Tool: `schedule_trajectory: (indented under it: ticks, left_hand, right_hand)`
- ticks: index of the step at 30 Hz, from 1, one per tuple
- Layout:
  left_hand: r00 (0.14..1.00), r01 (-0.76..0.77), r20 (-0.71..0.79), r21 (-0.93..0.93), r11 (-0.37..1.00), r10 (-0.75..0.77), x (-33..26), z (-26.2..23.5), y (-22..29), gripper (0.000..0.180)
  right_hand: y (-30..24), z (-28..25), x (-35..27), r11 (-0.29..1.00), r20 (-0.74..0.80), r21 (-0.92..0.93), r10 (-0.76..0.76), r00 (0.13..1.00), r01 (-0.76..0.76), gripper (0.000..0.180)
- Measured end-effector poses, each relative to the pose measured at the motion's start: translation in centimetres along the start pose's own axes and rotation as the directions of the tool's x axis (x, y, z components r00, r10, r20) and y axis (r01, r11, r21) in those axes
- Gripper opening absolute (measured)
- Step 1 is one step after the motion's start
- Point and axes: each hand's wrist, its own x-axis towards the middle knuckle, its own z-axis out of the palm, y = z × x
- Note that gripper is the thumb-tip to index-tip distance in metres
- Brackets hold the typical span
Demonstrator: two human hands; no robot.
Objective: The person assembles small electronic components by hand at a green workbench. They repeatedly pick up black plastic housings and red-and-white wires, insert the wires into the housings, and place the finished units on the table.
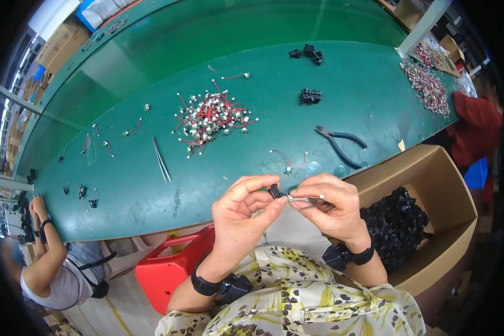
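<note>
My left hand (242,211) is closed, pinching a small black plastic part (275,191) between thumb and fingers. Close against it, my right hand (335,208) grips a pair of metal tweezers (315,202), partly covered by the fingers. A small connector with a white end (321,196) shows at these fingers, its other end meeting the black part; the exact contact is hidden. Just beyond my hands lies a red-wired connector (289,166) on the green table (252,162). Cutting pliers (341,145) with dark blue handles rest to the right.
A pile of red-wired white connectors (211,120) lies mid-table. Another pair of tweezers (161,160) is left of it. Black parts (310,96) are stacked at the back. At my right, a cardboard box (456,224) holds many black pieces. A red stool (171,271) stands left; people sit at both sides.
</note>
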Motion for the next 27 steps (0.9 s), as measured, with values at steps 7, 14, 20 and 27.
schedule_trajectory:
  ticks: [7, 14, 20, 27]
  left_hand:
    - [0.974, 0.221, 0.087, -0.176, 0.959, -0.208, -0.4, -0.4, -0.3, 0.038]
    - [0.975, 0.206, 0.122, -0.191, 0.960, -0.185, -0.1, -0.4, -1.1, 0.040]
    - [0.939, 0.317, 0.284, -0.501, 0.805, -0.193, 0.4, -0.3, -2.1, 0.040]
    - [0.948, 0.275, 0.270, -0.426, 0.862, -0.169, 0.6, -0.3, -2.7, 0.042]
  right_hand:
    - [-0.4, -1.5, -0.2, 0.997, 0.122, 0.048, 0.050, 0.991, -0.056, 0.019]
    - [0.0, -1.1, -1.0, 0.995, -0.025, -0.067, -0.071, 0.997, 0.069, 0.019]
    - [-0.4, -0.1, -1.3, 0.974, -0.180, -0.170, -0.182, 0.967, 0.152, 0.021]
    - [-0.1, 0.2, -0.9, 0.973, -0.165, -0.174, -0.181, 0.970, 0.152, 0.022]
